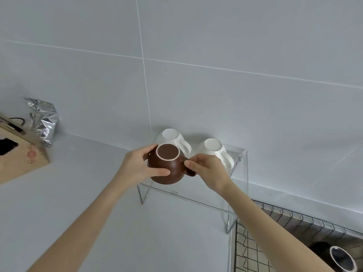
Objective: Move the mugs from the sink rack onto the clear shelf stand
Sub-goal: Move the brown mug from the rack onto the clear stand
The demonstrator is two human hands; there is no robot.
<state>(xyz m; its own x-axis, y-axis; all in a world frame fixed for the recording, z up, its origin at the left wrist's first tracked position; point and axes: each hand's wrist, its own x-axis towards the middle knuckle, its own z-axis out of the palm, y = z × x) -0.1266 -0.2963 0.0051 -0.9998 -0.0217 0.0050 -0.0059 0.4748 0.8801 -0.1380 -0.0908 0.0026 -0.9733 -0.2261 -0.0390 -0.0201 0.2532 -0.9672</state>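
while both hands clasp it, brown mug (pixel 167 169) upside down on clear shelf stand (pixel 196 197), left hand (pixel 137 165) gripping body, right hand (pixel 208 171) pinching handle, two white mugs (pixel 171 138) behind

I count four mugs. Three sit upside down at the clear shelf stand (pixel 233 160), the only stand here: two white ones, one white mug (pixel 171 136) at about 12 o'clock from the brown mug (pixel 167 169) and the other white mug (pixel 215 149) at about 2 o'clock from it. The brown one is the single brown mug. The fourth, a dark mug (pixel 341 259), is alone in the one wire sink rack (pixel 294 218) at 5 o'clock. On the worktop (pixel 78 193) at 9 o'clock I count one cardboard box (pixel 21 154) and one foil bag (pixel 44 122). Two hands are mine: left hand (pixel 137 165) and right hand (pixel 208 169).
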